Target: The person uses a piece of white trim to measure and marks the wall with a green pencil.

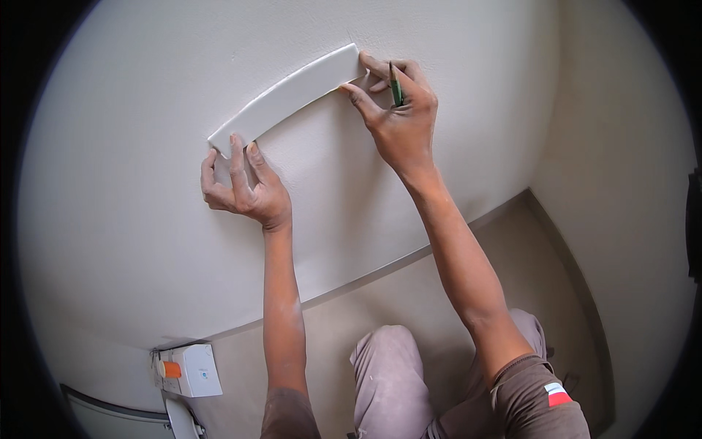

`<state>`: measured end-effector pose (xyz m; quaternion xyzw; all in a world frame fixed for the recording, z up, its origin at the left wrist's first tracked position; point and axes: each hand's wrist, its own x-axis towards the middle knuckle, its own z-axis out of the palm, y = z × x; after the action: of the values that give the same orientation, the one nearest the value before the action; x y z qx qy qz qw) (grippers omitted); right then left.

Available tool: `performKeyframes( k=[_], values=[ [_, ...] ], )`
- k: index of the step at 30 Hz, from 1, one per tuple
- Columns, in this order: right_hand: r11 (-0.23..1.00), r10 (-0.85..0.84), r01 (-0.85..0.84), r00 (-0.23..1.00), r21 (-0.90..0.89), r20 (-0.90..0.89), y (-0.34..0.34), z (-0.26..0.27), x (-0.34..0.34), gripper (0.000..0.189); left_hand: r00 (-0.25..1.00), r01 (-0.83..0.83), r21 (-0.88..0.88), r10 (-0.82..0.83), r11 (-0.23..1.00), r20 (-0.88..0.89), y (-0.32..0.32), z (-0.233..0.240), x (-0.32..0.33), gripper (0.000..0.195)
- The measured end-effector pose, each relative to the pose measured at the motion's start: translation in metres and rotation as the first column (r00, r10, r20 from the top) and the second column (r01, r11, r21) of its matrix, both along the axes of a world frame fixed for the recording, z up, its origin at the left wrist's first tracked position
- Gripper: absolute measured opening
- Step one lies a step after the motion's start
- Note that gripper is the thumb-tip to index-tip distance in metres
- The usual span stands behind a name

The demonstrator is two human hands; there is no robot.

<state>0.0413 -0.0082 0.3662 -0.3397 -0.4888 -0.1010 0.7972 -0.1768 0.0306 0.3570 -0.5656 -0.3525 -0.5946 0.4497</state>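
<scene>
A flat white strip (290,99), which looks bowed through the lens, lies against the pale wall (340,181), tilted up to the right. At its lower left end, my left hand (244,184) has fingertips on the strip's face and edge. My right hand (403,110) grips the upper right end between thumb and fingers. A green pencil (396,88) is also tucked in the right hand, its dark tip pointing up. Both hands are dusty. What lies behind the strip is hidden.
A grey skirting (373,276) runs along the foot of the wall to a corner at right. On the floor at lower left stands a white box (200,370) beside an orange cylindrical object (171,369). My knees (390,373) are below my arms.
</scene>
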Motion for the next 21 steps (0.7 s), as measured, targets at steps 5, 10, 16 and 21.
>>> performKeyframes(
  k=[5,10,16,21],
  values=[
    [1.0,-0.003,0.003,1.0,-0.024,-0.004,-0.003,0.001,-0.002,0.044,0.992,-0.022,0.01,0.023,1.0,-0.127,-0.001,-0.002,0.002,0.038],
    [0.999,0.013,-0.013,1.0,-0.044,-0.017,-0.004,0.005,-0.004,0.044,0.97,0.041,-0.076,-0.058,0.996,-0.237,0.006,-0.004,0.002,0.042],
    [0.998,0.038,-0.041,0.998,-0.053,-0.051,-0.001,0.005,-0.008,0.043,0.897,-0.036,-0.183,-0.049,0.982,-0.44,0.009,-0.004,-0.001,0.049],
    [0.998,0.041,-0.043,0.998,-0.043,-0.05,0.014,0.004,-0.01,0.042,0.894,-0.009,-0.188,-0.077,0.982,-0.442,0.016,-0.001,0.005,0.05]
  ],
)
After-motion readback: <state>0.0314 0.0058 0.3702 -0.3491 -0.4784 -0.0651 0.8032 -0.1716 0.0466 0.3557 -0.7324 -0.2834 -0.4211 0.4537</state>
